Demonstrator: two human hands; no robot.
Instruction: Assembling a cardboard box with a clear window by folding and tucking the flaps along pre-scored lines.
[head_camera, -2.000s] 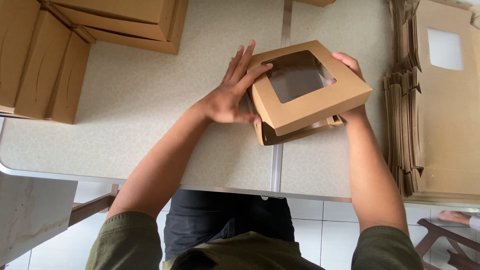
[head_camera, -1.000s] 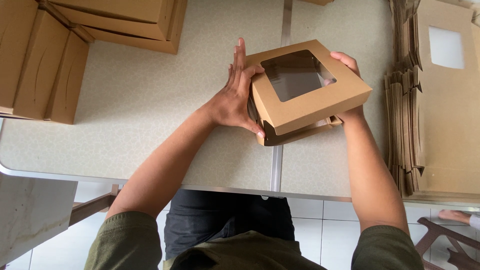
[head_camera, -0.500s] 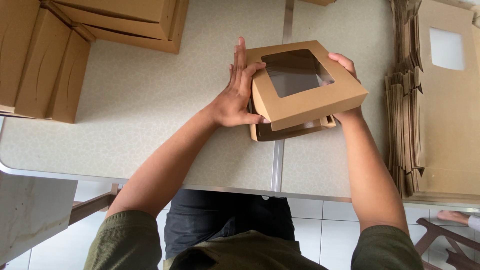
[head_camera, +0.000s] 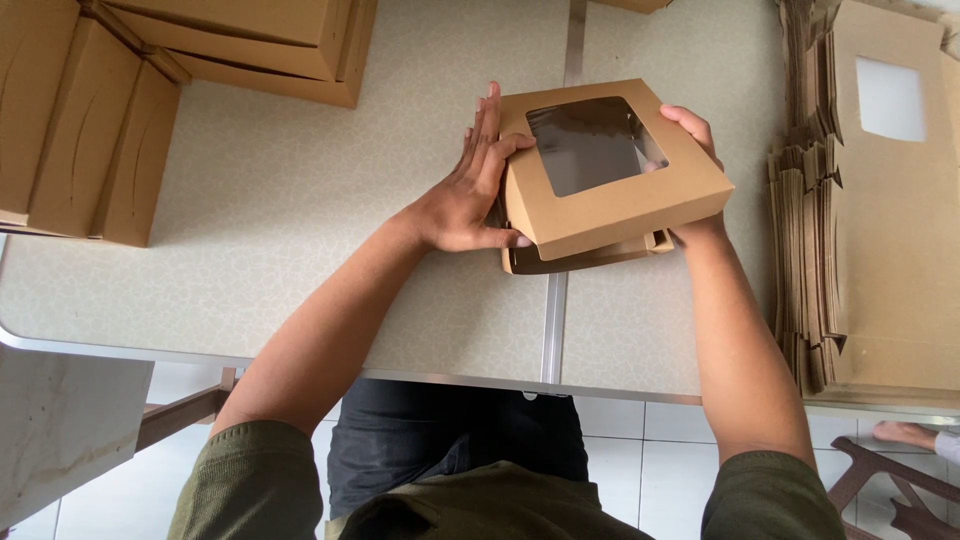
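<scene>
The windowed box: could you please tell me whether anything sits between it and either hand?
Nothing visible does. The left hand lies flat against the left side of the windowed box, and the right hand grips its right edge directly.

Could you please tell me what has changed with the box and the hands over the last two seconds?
The left hand drew its spread fingers together and now lies flat against the left side of the brown window box. The lid has dropped closer onto the base. The right hand stays on the right edge; the flat box stack is unmoved.
</scene>
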